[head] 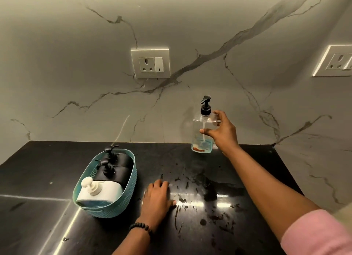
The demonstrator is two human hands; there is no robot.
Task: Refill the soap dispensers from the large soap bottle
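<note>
Here the dark surface (200, 159) fills the lower frame, its back edge meeting the marble wall (76, 64) across the middle and its right edge slanting down toward the lower right. The clear bottle (202, 134) stands upright at that back edge, right of centre, just before the wall, with a little blue liquid at its bottom. The right hand (222, 129) grasps it from the right, its fingers (206, 131) wrapped round the body below the black pump. The left hand (158, 196) lies flat, fingers spread and released, at lower centre, just right of the teal basket (131, 188). The basket holds one white dispenser (101, 191) at the front and two black dispensers (118, 165) behind it, their lower parts hidden by its wall. Between basket and bottle the surface is bare, though wet and smeared. A socket (150, 63) sits on the wall at upper centre; a second socket (337, 61) is cut off by the right edge. A pink sleeve (314, 233) fills the lower right corner.
</note>
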